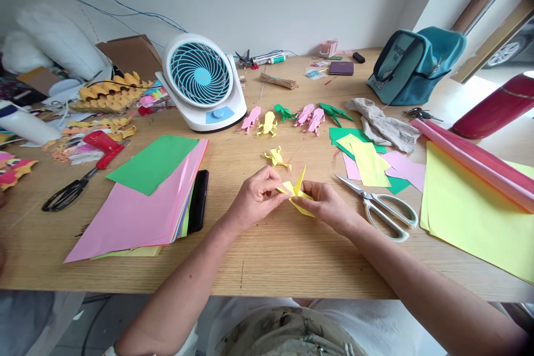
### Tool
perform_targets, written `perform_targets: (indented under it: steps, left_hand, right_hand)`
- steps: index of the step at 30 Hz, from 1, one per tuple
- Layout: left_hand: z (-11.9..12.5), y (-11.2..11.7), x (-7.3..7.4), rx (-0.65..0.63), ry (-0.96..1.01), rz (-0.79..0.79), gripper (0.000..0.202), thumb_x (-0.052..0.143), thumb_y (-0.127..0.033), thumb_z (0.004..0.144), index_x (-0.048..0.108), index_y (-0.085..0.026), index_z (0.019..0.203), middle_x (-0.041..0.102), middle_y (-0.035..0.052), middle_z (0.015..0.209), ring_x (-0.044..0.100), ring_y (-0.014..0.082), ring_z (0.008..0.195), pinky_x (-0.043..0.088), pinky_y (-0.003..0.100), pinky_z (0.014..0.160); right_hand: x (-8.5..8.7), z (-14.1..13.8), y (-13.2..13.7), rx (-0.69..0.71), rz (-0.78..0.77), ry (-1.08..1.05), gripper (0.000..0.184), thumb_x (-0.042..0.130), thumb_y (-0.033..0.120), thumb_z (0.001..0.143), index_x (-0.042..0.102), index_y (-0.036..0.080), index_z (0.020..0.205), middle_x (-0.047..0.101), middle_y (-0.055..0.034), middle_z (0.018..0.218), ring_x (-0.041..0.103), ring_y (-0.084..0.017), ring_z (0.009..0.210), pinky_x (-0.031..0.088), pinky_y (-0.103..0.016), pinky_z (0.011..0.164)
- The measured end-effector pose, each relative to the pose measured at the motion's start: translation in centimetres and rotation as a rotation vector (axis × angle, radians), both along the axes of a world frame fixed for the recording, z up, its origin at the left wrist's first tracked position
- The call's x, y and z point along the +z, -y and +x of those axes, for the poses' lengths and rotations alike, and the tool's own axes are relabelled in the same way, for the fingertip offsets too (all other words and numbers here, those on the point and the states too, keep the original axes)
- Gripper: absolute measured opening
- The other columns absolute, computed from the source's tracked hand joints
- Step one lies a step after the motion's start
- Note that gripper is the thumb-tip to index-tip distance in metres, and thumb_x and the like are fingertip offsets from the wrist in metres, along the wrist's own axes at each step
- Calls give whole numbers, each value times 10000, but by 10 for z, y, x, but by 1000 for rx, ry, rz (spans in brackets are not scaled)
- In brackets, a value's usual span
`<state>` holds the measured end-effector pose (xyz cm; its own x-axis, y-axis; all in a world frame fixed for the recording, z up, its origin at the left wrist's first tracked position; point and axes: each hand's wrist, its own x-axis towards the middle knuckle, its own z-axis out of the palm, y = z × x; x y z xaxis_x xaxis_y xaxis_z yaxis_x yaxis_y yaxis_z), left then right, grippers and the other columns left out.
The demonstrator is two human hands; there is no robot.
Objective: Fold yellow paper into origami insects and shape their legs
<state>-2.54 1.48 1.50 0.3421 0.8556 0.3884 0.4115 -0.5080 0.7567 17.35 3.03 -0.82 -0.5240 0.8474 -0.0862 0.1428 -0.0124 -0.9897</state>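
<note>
My left hand (255, 196) and my right hand (326, 204) both pinch a half-folded yellow paper piece (298, 194) just above the wooden table (267, 256), fingers closed on its edges. One pointed flap of it sticks upward. A finished yellow paper frog (276, 158) lies just beyond my hands. Further back stands a row of folded frogs: pink (250, 119), yellow (267, 123), green (284, 112), two pink (309, 117) and green (335, 113).
White-handled scissors (381, 207) lie right of my right hand, beside cut paper scraps (369, 164). A stack of coloured sheets (146, 200) and a black phone (197, 200) lie left. A desk fan (202, 80), teal bag (413, 64), yellow sheets (471, 217) and black scissors (69, 192) surround them.
</note>
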Motion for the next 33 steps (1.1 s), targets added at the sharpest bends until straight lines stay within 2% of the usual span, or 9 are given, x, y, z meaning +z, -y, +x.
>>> perform_targets:
  steps: [3,6,9,15,21,24,27,30,33]
  left_hand:
    - [5,2,-5,112,34,29,143,650,-277,880,712,-177,797,542,24,784,519,120,689,386,231,589]
    - [4,2,-3,50,-47,40,111,651,-260,879,708,-186,820,566,29,813,539,121,699,399,230,602]
    - [2,3,0,22,-176,127,132,633,-242,886,670,-185,774,579,34,819,562,136,738,416,242,649]
    - [9,7,-7,189,-286,336,144,552,-144,885,585,-173,747,538,26,773,528,140,704,404,258,655]
    - [7,1,-5,88,-59,150,126,584,-178,910,644,-160,800,584,20,786,568,118,734,432,223,660]
    - [3,0,-1,33,-48,70,93,620,-170,883,666,-157,803,596,21,794,569,110,728,437,213,648]
    - [1,1,3,-19,-72,65,82,622,-121,851,672,-153,795,585,13,789,549,92,682,430,206,635]
    - [4,4,2,16,-79,62,100,614,-93,812,649,-147,736,556,-3,749,512,74,619,400,195,580]
    - [12,7,-4,157,-57,31,102,621,-90,765,617,-146,680,529,-20,685,462,66,563,356,194,525]
  right_hand:
    - [0,0,0,-20,11,-19,322,671,469,804,546,175,769,471,37,685,355,-93,589,249,-252,532]
    - [-1,1,0,-34,22,0,320,670,463,803,540,175,756,467,37,680,353,-92,588,247,-248,527]
    - [-1,0,1,-30,31,26,327,666,469,802,530,178,738,460,38,675,349,-92,581,244,-250,521]
    - [3,-2,1,-3,32,-5,354,669,498,792,529,176,751,462,32,689,361,-99,602,268,-253,538]
    - [4,4,1,18,-7,-9,326,631,476,829,527,169,788,448,38,700,344,-92,609,250,-249,549]
    - [3,5,0,13,26,48,296,622,447,832,530,168,797,454,37,705,353,-96,617,258,-253,554]
    - [4,3,1,4,73,108,274,606,427,833,518,174,778,441,43,687,356,-99,609,258,-256,547]
    - [4,2,2,-7,123,137,263,598,395,834,477,186,729,412,50,666,348,-98,600,254,-256,538]
    - [4,1,4,-8,199,127,222,578,357,850,480,188,744,423,47,678,367,-102,613,277,-255,551]
